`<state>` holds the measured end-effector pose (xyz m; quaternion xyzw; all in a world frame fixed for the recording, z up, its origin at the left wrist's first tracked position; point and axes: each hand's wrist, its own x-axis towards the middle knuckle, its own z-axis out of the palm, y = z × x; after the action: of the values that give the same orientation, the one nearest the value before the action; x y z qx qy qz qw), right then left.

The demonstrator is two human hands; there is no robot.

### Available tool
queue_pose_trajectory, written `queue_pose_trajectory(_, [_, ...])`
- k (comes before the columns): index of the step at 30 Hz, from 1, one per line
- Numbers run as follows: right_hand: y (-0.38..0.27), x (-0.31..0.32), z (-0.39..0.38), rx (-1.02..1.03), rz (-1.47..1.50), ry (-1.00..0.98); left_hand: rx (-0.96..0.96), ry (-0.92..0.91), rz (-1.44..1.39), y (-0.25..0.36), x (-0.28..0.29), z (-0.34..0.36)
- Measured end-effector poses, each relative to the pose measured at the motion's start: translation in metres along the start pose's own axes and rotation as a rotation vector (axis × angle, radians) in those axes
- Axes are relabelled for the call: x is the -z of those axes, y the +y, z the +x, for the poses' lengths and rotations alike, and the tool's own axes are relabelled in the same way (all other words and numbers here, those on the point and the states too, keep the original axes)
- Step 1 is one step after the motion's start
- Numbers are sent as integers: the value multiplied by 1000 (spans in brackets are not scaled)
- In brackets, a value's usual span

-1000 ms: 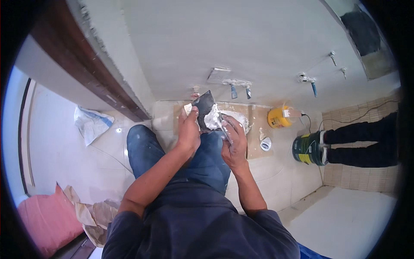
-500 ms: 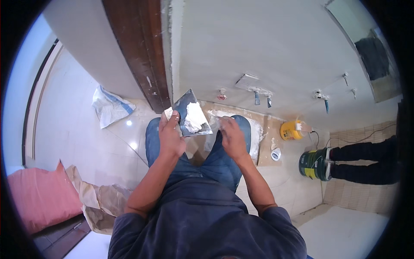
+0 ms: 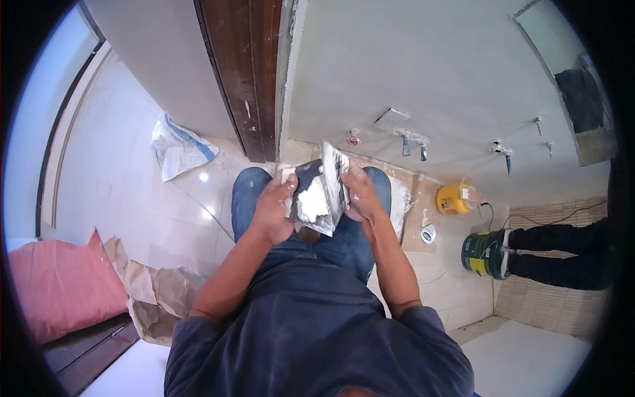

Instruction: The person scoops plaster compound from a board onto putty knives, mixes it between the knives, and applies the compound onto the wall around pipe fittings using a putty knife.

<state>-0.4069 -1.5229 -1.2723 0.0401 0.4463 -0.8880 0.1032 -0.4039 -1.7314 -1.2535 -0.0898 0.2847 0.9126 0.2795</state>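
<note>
My left hand [image 3: 272, 208] is closed on the left edge of a flat metal putty blade [image 3: 307, 176], thumb on top. A lump of white putty [image 3: 313, 202] lies on its lower part. My right hand [image 3: 360, 194] grips a second putty blade [image 3: 335, 171], tilted up on edge and smeared with white putty. The second blade meets the right side of the first; exactly where they touch is hidden. Both blades are above my lap, between my knees. White specks show on my fingers.
Ahead, a grey wall [image 3: 397, 59] carries pipe fittings, beside a brown door frame [image 3: 241, 79]. At right are a yellow container [image 3: 454, 199], a white cup [image 3: 428, 233] and another person's legs on a green bucket [image 3: 477, 250]. A white sack [image 3: 180, 151] and pink bag [image 3: 63, 284] are left.
My right hand has moved in to the left blade, its own blade now turned up against it. The left blade has shifted slightly right and down. My view has swung a little left.
</note>
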Motion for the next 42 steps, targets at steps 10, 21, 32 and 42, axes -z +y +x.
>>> queue_pose_trajectory(10, [-21,5,-23,98,-377,305,-301,150,75,26,14,-7])
queue_pose_trajectory(21, [-21,-74,-58,475,-1213,92,-676,329,355,-9,22,12])
queue_pose_trajectory(32, [6,-29,-45,485,-1564,-57,-641,388,132,10,-7,-1])
queue_pose_trajectory(42, [-15,-54,-50,325,-982,-12,-792,436,447,-13,17,12])
